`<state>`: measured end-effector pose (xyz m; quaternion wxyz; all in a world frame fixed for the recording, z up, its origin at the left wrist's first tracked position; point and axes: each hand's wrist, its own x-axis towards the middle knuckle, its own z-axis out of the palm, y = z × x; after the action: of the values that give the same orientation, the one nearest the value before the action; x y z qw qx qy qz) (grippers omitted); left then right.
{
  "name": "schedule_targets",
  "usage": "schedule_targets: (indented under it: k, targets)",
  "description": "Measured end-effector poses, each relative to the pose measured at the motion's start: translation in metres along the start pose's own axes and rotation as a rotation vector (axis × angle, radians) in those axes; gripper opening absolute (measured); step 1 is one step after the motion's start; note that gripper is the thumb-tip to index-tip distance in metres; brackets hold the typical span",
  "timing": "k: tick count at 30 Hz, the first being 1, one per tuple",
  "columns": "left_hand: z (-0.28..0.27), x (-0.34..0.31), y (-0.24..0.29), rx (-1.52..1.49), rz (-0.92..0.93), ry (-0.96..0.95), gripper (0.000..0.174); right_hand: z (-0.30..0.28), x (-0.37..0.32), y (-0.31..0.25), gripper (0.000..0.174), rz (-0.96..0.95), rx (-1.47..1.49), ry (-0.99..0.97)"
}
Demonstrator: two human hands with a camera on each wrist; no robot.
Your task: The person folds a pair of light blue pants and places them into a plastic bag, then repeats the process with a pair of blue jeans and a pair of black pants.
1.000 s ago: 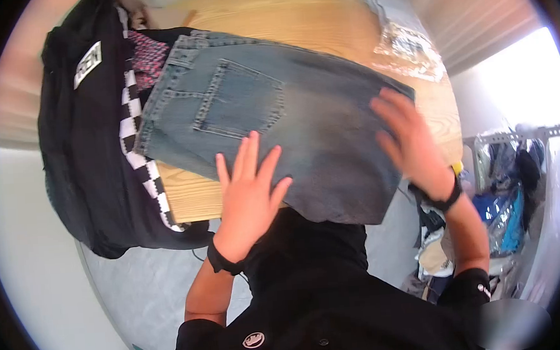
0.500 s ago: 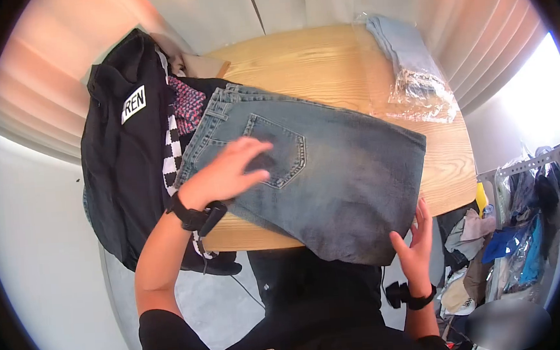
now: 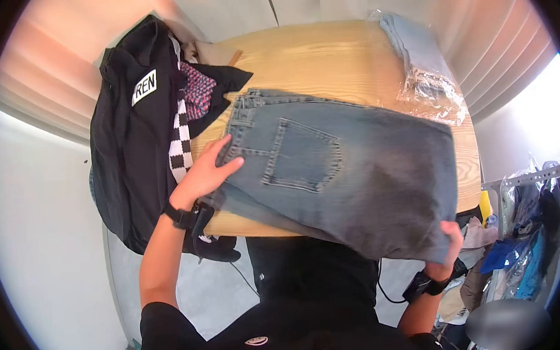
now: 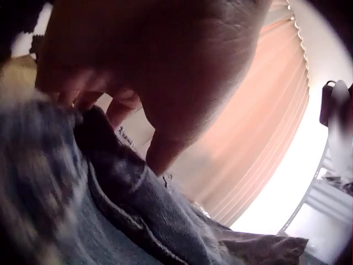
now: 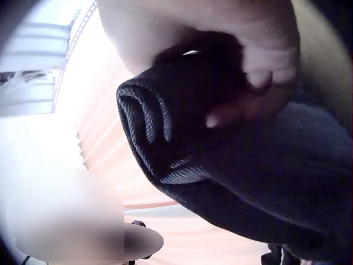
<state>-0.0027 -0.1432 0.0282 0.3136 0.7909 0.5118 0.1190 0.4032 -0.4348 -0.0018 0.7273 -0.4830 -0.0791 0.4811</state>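
Note:
Folded blue jeans point(image 3: 382, 162) with a back pocket facing up lie across the table's front part, their near edge past the rim. The left hand point(image 3: 204, 173) grips the waistband end at the left; in the left wrist view that hand point(image 4: 160, 66) has its thumb and fingers around the denim point(image 4: 132, 221). At the lower right corner the right hand point(image 3: 450, 245) holds the folded end. Seen from the right wrist, the hand point(image 5: 253, 61) curls its fingers round the layered fold point(image 5: 160, 127).
A black garment point(image 3: 136, 132) with a checkered strip drapes over the table's left side, beside a pink-and-black knitted piece point(image 3: 198, 93). Light blue clothing in clear plastic point(image 3: 420, 57) lies at the back right. Bagged clothes point(image 3: 521, 237) hang on a rack at the right.
The jeans have shifted right, uncovering some table and a black cloth corner at the left. The left hand went from above the pocket to the waistband; the right hand closed on the lower corner.

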Motion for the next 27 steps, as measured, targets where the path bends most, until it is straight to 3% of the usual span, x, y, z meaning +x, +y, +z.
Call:
schedule_targets:
  k: [3, 5, 8, 9, 10, 11, 12, 14, 15, 16, 17, 19, 20, 22, 27]
  targets:
    - [0.008, -0.027, 0.019, -0.2, 0.031, -0.108, 0.06, -0.001, 0.001, -0.02, 0.049, -0.115, 0.026, 0.052]
    - [0.017, -0.04, 0.02, 0.057, 0.104, 0.073, 0.047, 0.034, -0.005, -0.039, 0.051, -0.199, 0.038, 0.004]
    - [0.017, -0.059, 0.037, -0.077, 0.142, 0.188, 0.037, 0.054, -0.01, -0.051, 0.057, -0.216, -0.09, -0.153]
    - [0.02, -0.065, 0.038, -0.327, 0.129, 0.119, 0.036, 0.069, -0.014, -0.051, 0.058, -0.221, -0.139, -0.221]
    - [0.024, -0.072, 0.039, -0.576, 0.115, 0.045, 0.035, 0.094, -0.026, -0.047, 0.066, -0.242, -0.207, -0.148]
    - [0.027, -0.078, 0.041, -0.824, 0.099, -0.031, 0.034, 0.112, -0.034, -0.04, 0.067, -0.235, -0.279, -0.267]
    - [0.024, -0.082, 0.046, -0.896, 0.079, -0.109, 0.05, 0.136, -0.041, -0.036, 0.067, -0.241, -0.464, -0.403]
    - [0.021, -0.082, 0.052, -1.299, 0.038, -0.226, 0.054, 0.207, -0.035, -0.024, 0.07, -0.488, -1.155, -0.883]
    - [0.021, -0.084, 0.051, -1.501, 0.015, -0.286, 0.057, 0.228, -0.032, -0.002, 0.072, -0.533, -1.263, -1.062]
    - [0.03, -0.085, 0.036, -1.522, -0.024, -0.241, 0.068, 0.239, -0.027, 0.027, 0.074, -0.527, -1.236, -1.189]
    - [0.031, -0.083, 0.04, -1.526, -0.072, -0.182, 0.059, 0.238, -0.02, 0.052, 0.074, -0.502, -1.318, -1.253]
    - [0.044, -0.079, 0.033, -1.182, -0.084, -0.063, 0.05, 0.231, -0.013, 0.076, 0.069, -0.643, -1.42, -1.211]
    - [0.054, -0.076, 0.029, -1.172, -0.175, 0.061, 0.051, 0.233, -0.01, 0.072, 0.068, -0.648, -1.415, -1.197]
    - [0.062, -0.071, 0.023, -1.052, -0.086, 0.096, 0.051, 0.223, -0.006, 0.055, 0.067, -0.618, -1.409, -1.18]
    - [0.062, -0.064, 0.031, -0.762, 0.034, 0.257, 0.048, 0.205, 0.032, 0.038, 0.07, -0.82, -1.734, -0.789]
